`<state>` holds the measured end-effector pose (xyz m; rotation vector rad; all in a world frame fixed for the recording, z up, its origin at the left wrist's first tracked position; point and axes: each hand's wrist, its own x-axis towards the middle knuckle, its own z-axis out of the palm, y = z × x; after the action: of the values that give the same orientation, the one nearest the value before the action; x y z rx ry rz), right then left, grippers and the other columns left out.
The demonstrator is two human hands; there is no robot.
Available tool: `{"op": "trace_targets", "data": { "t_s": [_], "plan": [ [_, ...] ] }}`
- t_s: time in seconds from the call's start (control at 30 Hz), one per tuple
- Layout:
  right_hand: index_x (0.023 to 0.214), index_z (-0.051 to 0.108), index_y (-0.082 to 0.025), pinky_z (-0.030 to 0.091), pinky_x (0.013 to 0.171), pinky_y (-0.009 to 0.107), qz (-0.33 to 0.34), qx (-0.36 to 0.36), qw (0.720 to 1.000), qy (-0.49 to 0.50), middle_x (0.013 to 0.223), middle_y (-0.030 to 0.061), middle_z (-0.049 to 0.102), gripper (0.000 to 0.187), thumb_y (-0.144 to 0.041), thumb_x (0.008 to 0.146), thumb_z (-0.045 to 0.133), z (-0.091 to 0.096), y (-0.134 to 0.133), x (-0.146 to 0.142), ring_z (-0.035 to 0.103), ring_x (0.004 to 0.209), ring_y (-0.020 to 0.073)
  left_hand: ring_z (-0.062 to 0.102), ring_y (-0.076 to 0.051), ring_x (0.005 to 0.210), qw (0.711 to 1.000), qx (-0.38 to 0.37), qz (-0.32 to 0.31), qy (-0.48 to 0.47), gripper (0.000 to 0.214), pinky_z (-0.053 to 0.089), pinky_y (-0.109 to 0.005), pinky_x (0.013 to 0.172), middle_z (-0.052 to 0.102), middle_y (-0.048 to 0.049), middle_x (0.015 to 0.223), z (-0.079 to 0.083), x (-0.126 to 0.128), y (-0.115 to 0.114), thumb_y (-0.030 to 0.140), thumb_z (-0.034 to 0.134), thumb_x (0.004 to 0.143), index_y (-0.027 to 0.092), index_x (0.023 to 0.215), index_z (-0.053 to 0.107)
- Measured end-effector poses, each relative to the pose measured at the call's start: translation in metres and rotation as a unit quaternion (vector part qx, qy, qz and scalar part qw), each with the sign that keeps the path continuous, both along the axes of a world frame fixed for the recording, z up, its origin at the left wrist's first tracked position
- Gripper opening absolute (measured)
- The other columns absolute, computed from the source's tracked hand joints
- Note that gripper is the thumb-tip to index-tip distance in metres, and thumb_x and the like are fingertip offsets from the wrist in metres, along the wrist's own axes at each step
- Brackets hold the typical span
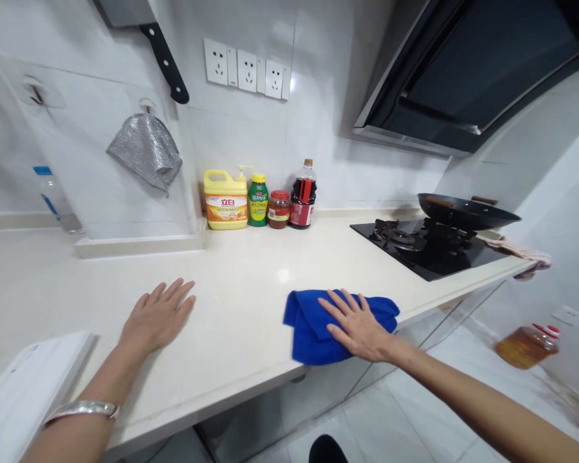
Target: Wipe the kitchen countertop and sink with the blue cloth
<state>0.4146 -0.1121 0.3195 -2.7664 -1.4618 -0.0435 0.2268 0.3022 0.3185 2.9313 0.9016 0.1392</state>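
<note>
My right hand (358, 326) lies flat on a blue cloth (313, 337), fingers spread over its top. The cloth is spread with folds near the front edge of the cream countertop (241, 283), part of it reaching the edge. Over to the left, my left hand (154, 316) rests palm down on the bare counter, fingers stretched out and nothing in it. A silver bangle (84, 409) sits on the left wrist. Beside the left forearm is a white flat-topped object (33, 392), cut off by the frame.
Along the wall stand a yellow detergent jug (226, 206), a green bottle (258, 200), a red-lidded jar (278, 211) and a dark sauce bottle (302, 199). A wok (468, 213) sits on the black gas stove (434, 257) under the range hood (463, 71). A cleaver (166, 61) hangs upper left.
</note>
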Motion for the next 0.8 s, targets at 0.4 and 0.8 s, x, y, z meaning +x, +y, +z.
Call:
{"op": "trace_targets", "data": {
  "t_s": [0.4, 0.8],
  "plan": [
    [0.159, 0.017, -0.034, 0.006, 0.114, 0.075, 0.108, 0.015, 0.991, 0.077, 0.168, 0.0076, 0.012, 0.071, -0.067, 0.097, 0.024, 0.022, 0.083, -0.021, 0.006, 0.151, 0.0443, 0.019, -0.030, 0.152, 1.000, -0.004, 0.004, -0.011, 0.065, 0.017, -0.052, 0.124, 0.023, 0.0024, 0.165, 0.000, -0.001, 0.003, 0.054, 0.022, 0.096, 0.029, 0.156, 0.031],
    [0.157, 0.022, -0.037, 0.011, 0.117, 0.069, 0.034, 0.019, 0.998, 0.057, 0.167, 0.0039, 0.018, 0.070, -0.070, 0.096, 0.019, 0.015, 0.124, 0.079, 0.013, 0.151, 0.0401, 0.018, -0.029, 0.152, 1.000, 0.003, 0.002, -0.002, 0.065, 0.020, -0.053, 0.123, 0.024, 0.0014, 0.164, 0.001, -0.004, -0.001, 0.051, 0.023, 0.096, 0.028, 0.156, 0.030]
  ]
}}
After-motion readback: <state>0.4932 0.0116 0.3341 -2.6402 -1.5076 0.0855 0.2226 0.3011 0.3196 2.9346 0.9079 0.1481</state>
